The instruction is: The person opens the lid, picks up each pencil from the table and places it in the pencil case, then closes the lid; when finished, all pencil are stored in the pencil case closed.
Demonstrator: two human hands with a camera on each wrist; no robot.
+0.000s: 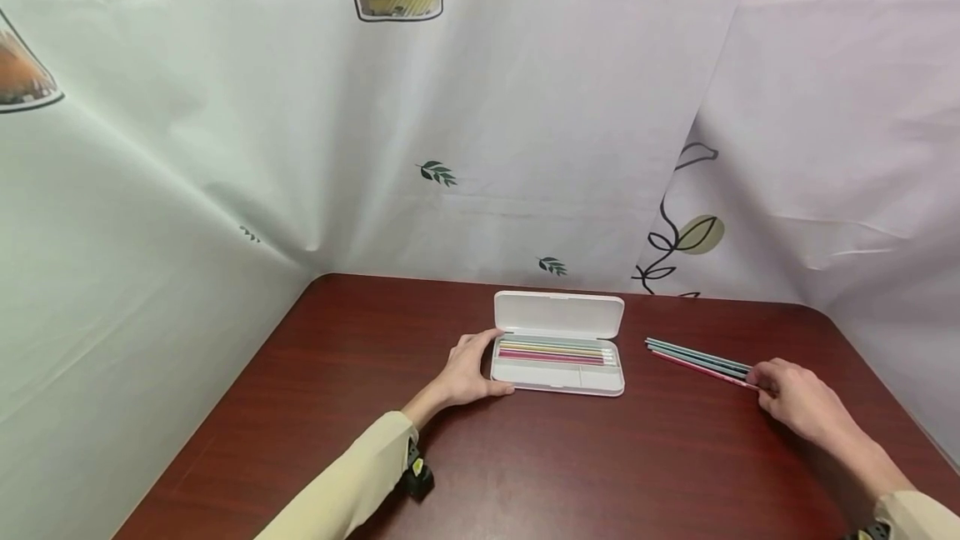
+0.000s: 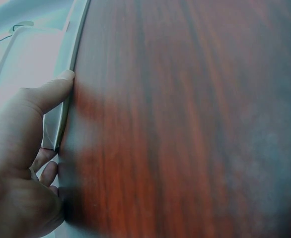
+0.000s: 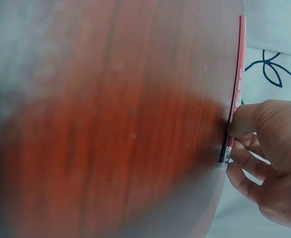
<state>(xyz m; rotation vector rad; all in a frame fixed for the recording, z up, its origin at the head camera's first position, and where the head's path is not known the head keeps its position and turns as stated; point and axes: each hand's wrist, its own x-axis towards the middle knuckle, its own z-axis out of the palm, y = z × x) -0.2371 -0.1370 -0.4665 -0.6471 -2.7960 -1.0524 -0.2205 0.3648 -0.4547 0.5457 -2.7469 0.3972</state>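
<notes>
An open white pencil case (image 1: 536,379) lies on the table, its lid (image 1: 558,315) tilted up at the back. Several pencils (image 1: 551,354) in pink, yellow and pale tones lie side by side in its rear compartment. My left hand (image 1: 467,372) grips the case's left end, thumb on the front edge and fingers toward the back. To the right, several loose pencils (image 1: 697,359), teal and red, lie on the table. My right hand (image 1: 802,398) pinches at their near right end. In the right wrist view, thumb and fingers hold a red pencil (image 3: 240,74) close to its eraser end.
The dark red wooden table (image 1: 570,457) has rounded back corners. White fabric (image 1: 562,123) with printed plants hangs behind it and along both sides. A black wrist camera (image 1: 417,477) sits on the left sleeve.
</notes>
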